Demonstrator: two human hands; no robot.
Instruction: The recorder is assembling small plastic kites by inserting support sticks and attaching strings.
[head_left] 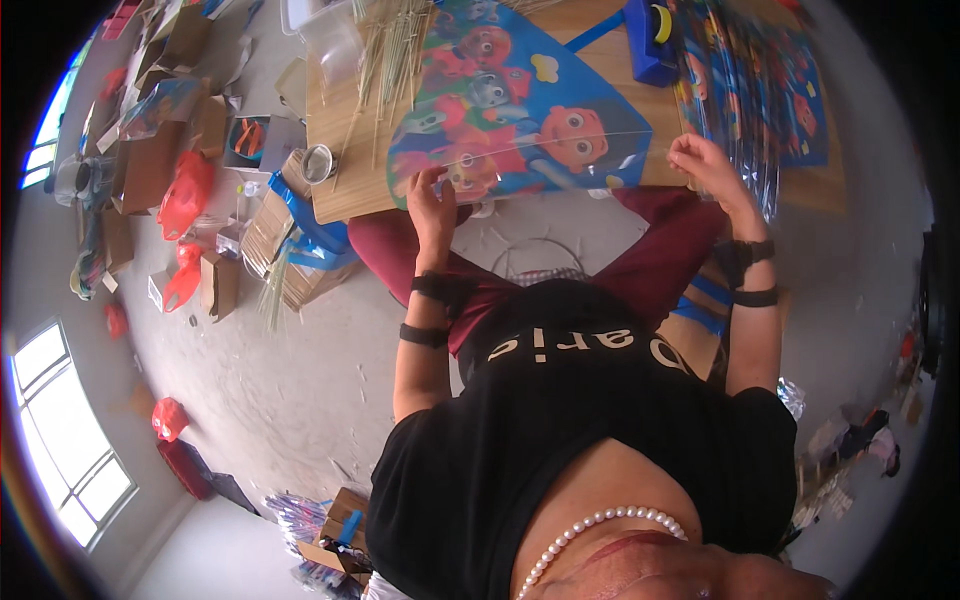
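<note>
A blue sheet [545, 80] printed with cartoon figures and shaped like a kite lies across the table in front of me. A thin pale line crosses its near part, and a glossy clear film seems to cover the area below that line. At the sheet's near left edge is my left hand [432, 212], fingers bent toward the thumb; what they hold, if anything, cannot be made out. My right hand [708, 172] is beside the sheet's right corner, fingers pinched together on something too thin to name.
Thin pale sticks [392, 50] lie at the table's far left, near a clear plastic tub [325, 35] and a round tin [318, 164]. Right of the sheet are a blue tape dispenser [650, 45] and glossy packaged prints [740, 90]. Cardboard boxes [150, 165] and red bags [187, 195] crowd the left floor.
</note>
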